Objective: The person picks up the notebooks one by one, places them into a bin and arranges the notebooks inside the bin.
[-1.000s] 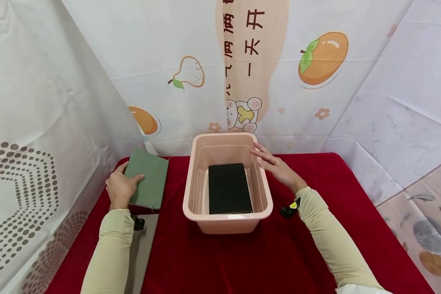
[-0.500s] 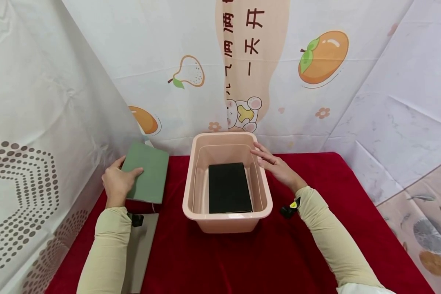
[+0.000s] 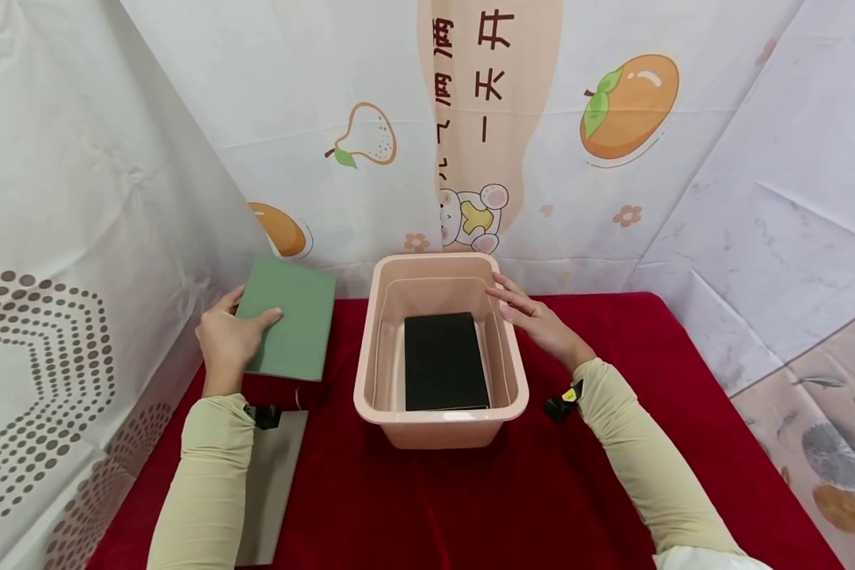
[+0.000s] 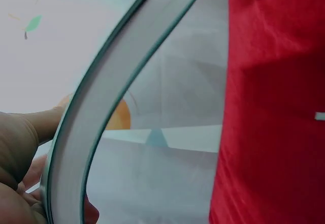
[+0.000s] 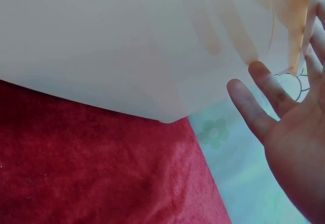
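At the left of the head view, my left hand (image 3: 224,344) grips a green hardcover book (image 3: 292,321) by its left side, thumb flat on the cover. The book is raised off the red cloth, its near edge casting a shadow below; a thin ribbon hangs from it. The left wrist view shows its pale page edge (image 4: 109,82) between the two covers. My right hand (image 3: 545,324) rests at the right rim of a pink plastic basin (image 3: 442,418), fingers extended and spread. In the right wrist view two fingertips lie by the basin's outer wall (image 5: 127,41). A black book (image 3: 445,360) lies inside the basin.
A flat grey book or board (image 3: 276,483) lies on the cloth, partly hidden under my left forearm. Red velvet cloth (image 3: 613,443) covers the table. Printed white curtains (image 3: 292,119) close in the back and both sides.
My left hand has lifted the green book off the cloth and brought it slightly up and right. My right hand, the basin and the black book stay where they were.
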